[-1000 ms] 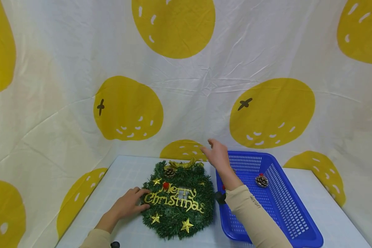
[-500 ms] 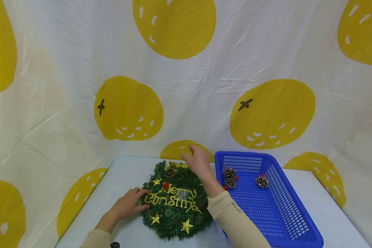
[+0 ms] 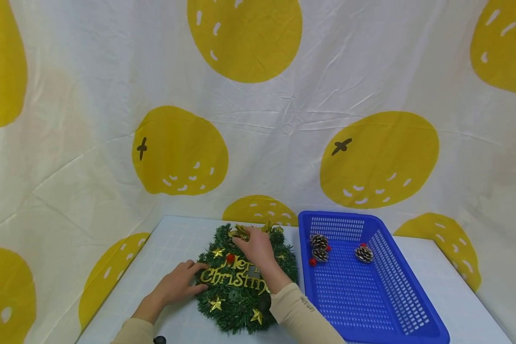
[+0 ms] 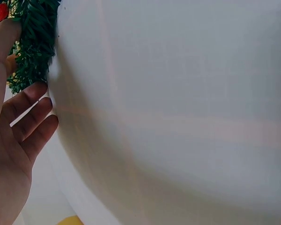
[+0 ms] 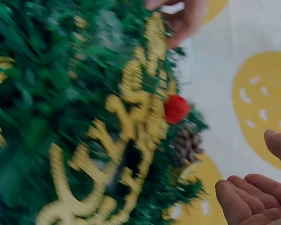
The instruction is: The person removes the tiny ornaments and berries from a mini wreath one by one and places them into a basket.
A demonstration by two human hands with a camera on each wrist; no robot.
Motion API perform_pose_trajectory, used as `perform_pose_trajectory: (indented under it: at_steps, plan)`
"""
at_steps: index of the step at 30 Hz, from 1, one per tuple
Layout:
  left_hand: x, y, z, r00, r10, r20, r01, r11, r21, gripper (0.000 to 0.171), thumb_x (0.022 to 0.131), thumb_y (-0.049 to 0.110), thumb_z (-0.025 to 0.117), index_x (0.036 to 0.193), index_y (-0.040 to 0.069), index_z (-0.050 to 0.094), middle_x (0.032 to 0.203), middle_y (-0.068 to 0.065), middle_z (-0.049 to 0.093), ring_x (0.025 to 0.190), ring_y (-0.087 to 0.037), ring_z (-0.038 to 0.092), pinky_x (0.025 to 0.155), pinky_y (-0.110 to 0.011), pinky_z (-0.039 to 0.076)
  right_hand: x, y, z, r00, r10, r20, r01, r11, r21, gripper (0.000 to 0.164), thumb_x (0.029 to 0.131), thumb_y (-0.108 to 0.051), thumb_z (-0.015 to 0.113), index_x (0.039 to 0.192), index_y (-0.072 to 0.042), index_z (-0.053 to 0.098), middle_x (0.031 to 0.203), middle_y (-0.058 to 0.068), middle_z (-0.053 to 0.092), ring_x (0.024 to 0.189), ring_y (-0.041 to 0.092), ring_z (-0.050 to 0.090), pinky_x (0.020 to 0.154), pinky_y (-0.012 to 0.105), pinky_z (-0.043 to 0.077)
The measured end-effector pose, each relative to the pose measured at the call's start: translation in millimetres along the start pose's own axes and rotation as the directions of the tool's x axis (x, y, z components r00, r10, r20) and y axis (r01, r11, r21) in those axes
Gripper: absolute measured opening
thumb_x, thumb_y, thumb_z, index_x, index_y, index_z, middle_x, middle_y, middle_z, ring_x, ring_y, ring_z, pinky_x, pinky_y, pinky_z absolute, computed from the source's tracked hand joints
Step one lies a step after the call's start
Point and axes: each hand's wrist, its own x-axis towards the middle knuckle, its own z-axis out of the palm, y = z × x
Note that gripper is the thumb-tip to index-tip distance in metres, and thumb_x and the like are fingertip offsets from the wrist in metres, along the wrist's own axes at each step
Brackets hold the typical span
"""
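Observation:
A green tinsel Christmas wreath (image 3: 230, 310) lies on the table, with gold "Merry Christmas" lettering (image 3: 234, 278), gold stars (image 3: 215, 304), a red berry (image 3: 230, 258) and a gold bow (image 3: 266, 226) at its far end. My left hand (image 3: 176, 284) grips the wreath's left rim; in the left wrist view its lower fingers (image 4: 37, 126) touch the edge. Over the wreath's far part is my right hand (image 3: 258, 248), beside the bow. The right wrist view shows its thumb and fingers (image 5: 248, 197) apart, holding nothing, near a pine cone (image 5: 187, 145). The head view hides that cone behind the hand.
A blue plastic basket (image 3: 413, 286) stands right of the wreath. Inside are pine cones (image 3: 363, 253) with red berries, two against its left wall and one farther right. A white curtain (image 3: 275, 167) printed with yellow fruit hangs behind the table (image 3: 180, 234).
My right hand has moved left from the basket's far left corner and come down over the wreath's far part. The left hand stays on the wreath's rim.

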Motion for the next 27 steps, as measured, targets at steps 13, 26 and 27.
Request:
perform_pose_trajectory:
  at_steps: [13,26,27]
  plan:
    - [0.4,0.0,-0.1,1.000,0.012,-0.015,-0.012,1.000,0.006,0.055,0.086,0.053,0.069,0.129,0.022,0.058,0.108,-0.002,0.053,0.097,-0.025,0.053,0.065,-0.046,0.049,-12.0,19.9,43.1,0.998,0.034,0.061,-0.030,0.998,-0.061,0.045,0.092,-0.027,0.070,0.127,0.001,0.063,0.099,0.013,0.072,0.060,0.013,0.063,0.061,0.035,0.054]
    - [0.4,2.1,-2.5,1.000,0.024,-0.013,-0.024,1.000,0.015,0.053,0.086,0.050,0.070,0.129,0.020,0.059,0.105,-0.002,0.053,0.093,-0.024,0.053,0.063,-0.044,0.049,-11.2,18.7,61.9,1.000,-0.003,-0.023,-0.004,0.961,-0.277,0.027,0.091,-0.028,0.071,0.107,-0.006,0.073,0.072,0.003,0.063,0.044,0.011,0.044,0.041,0.028,0.036]
    - [0.2,2.4,-2.7,1.000,0.025,-0.013,-0.024,1.000,0.016,0.053,0.086,0.050,0.070,0.129,0.020,0.059,0.105,-0.002,0.053,0.093,-0.024,0.053,0.063,-0.044,0.049,-11.6,18.5,63.0,1.000,-0.007,-0.030,-0.002,0.958,-0.288,0.023,0.091,-0.028,0.071,0.101,-0.007,0.073,0.068,0.001,0.061,0.044,0.011,0.044,0.041,0.028,0.035]
